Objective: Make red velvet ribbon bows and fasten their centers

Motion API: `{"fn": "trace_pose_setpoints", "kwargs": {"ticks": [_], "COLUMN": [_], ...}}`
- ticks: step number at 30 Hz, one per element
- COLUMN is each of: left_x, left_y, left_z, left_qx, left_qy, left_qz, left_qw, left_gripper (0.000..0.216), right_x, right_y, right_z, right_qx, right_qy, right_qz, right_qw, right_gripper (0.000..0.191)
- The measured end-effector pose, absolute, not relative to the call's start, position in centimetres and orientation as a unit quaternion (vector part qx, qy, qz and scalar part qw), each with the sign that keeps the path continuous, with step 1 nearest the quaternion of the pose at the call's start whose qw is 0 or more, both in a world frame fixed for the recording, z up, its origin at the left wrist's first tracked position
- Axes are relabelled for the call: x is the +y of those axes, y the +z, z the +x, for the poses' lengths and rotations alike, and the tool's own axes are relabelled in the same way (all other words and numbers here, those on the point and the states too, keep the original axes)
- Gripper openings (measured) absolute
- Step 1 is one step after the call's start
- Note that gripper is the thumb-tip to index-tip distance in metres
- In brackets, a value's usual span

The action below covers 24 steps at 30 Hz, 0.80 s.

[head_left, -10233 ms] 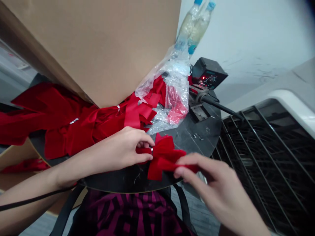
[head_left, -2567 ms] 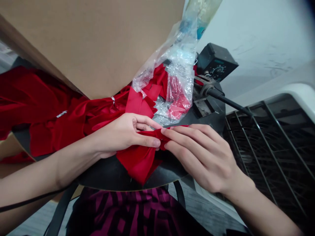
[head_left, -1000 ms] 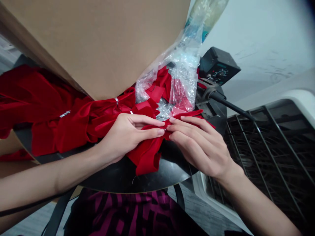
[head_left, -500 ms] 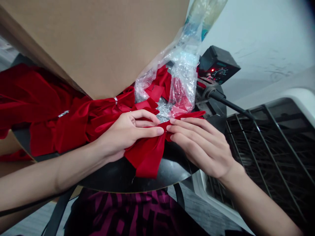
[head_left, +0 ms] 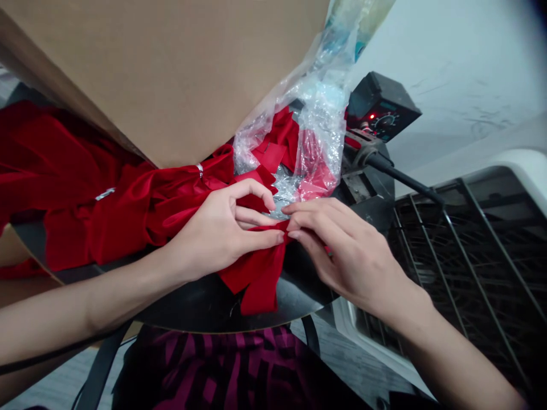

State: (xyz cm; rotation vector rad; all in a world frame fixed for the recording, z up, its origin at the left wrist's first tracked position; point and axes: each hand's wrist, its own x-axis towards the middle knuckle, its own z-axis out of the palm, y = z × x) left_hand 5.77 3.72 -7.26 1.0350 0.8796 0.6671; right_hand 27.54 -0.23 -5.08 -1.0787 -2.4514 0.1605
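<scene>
A red velvet ribbon bow (head_left: 260, 279) hangs over the front of a round black tabletop (head_left: 299, 302), its two tails pointing down. My left hand (head_left: 217, 228) pinches its upper left part between thumb and fingers, the index finger arched above it. From the other side my right hand (head_left: 354, 250) pinches the bow near its middle with thumb and fingertips, close to the left thumb. Behind my right hand the bow's far loop is mostly hidden. Left of my hands lie bundled red ribbons (head_left: 115, 216), with shiny silver ties around some.
A large cardboard box (head_left: 171, 74) stands behind the ribbons. A clear plastic bag (head_left: 320, 131) with red bows inside lies beside it. To the right are a black control box (head_left: 382, 108) with a lit red light, a black-handled tool (head_left: 401, 179) and a wire-fronted white crate (head_left: 461, 256).
My right fingers have curled from nearly straight into a pinch at the bow's middle. My left index finger has lifted and arched. The bow's right loop has dropped out of sight.
</scene>
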Motion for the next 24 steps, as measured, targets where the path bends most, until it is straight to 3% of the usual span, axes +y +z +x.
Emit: {"fn": "trace_pose_setpoints", "kwargs": {"ticks": [5,10,16,24], "left_x": [3.6,3.7,3.8,4.6], "left_y": [-6.3,-6.4,-6.7,-7.3], "left_z": [5.8,5.8,5.8,5.4], "left_qx": [0.4,0.411,0.413,0.416], "left_qy": [0.292,0.279,0.284,0.193], "left_qz": [0.502,0.499,0.492,0.546], "left_qw": [0.71,0.71,0.712,0.701], "left_gripper": [0.037,0.046,0.043,0.023], "right_x": [0.0,0.3,0.8,1.7], "right_y": [-4.3,-3.9,-3.2,-3.7], "right_z": [27.3,27.2,27.9,27.2], "right_qx": [-0.861,-0.823,-0.823,-0.848], "right_qy": [0.11,0.184,0.234,0.25], "right_qz": [-0.443,-0.47,-0.475,-0.423], "right_qw": [0.224,0.262,0.207,0.201], "right_gripper": [0.012,0.014,0.011,0.014]}}
